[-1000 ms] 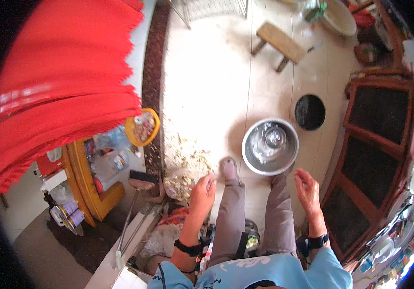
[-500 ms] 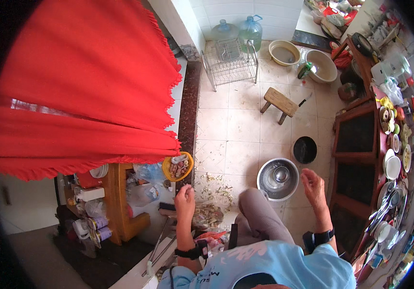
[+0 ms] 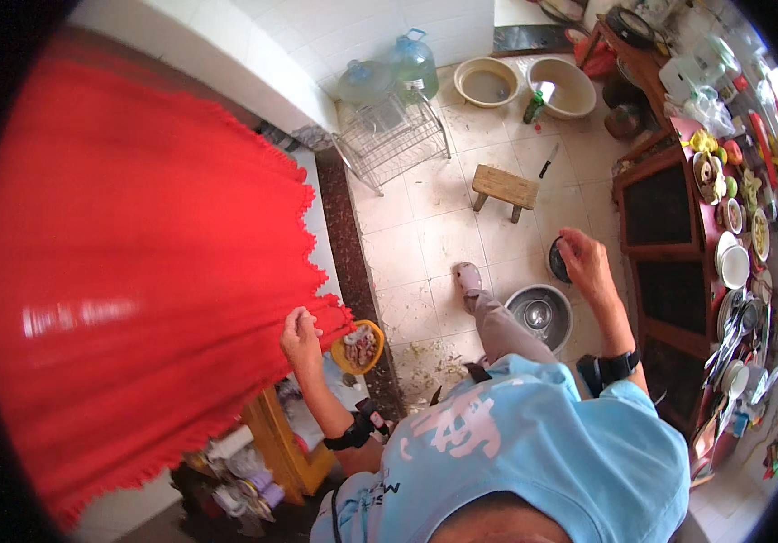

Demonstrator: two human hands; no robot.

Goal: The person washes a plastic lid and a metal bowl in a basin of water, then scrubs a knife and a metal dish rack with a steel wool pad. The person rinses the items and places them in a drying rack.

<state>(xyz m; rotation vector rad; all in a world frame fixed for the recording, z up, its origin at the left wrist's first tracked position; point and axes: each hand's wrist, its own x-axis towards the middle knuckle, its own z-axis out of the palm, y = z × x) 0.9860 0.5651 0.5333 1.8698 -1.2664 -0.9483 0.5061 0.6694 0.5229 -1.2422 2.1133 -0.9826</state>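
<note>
My left hand point(image 3: 301, 339) is raised in front of the red curtain point(image 3: 162, 262), its fingers loosely bent and nothing in them. Beside it, a yellow basket point(image 3: 372, 365) holds reddish-brown pieces I cannot make out and a pale item. My right hand point(image 3: 590, 262) hangs over the floor with relaxed fingers, also without a load. It partly covers a black basin point(image 3: 555, 262). Below that hand, a large grey metal basin point(image 3: 565, 319) has a smaller metal bowl point(image 3: 538, 314) inside. My leg, in a light clog point(image 3: 468, 277), is stretched forward beside the large basin.
A low wooden stool point(image 3: 505, 185) stands ahead, with a knife point(image 3: 548, 161) on the floor beside it. Farther back are a wire rack point(image 3: 398, 149), water jugs point(image 3: 415, 65), two beige basins point(image 3: 486, 83) and a green bottle point(image 3: 534, 109). A crowded cabinet point(image 3: 665, 204) lines the right; scraps litter the floor.
My body has turned and moved forward, and one foot now shows stepping ahead. My left hand has come up beside the curtain; my right hand has moved forward over the black basin.
</note>
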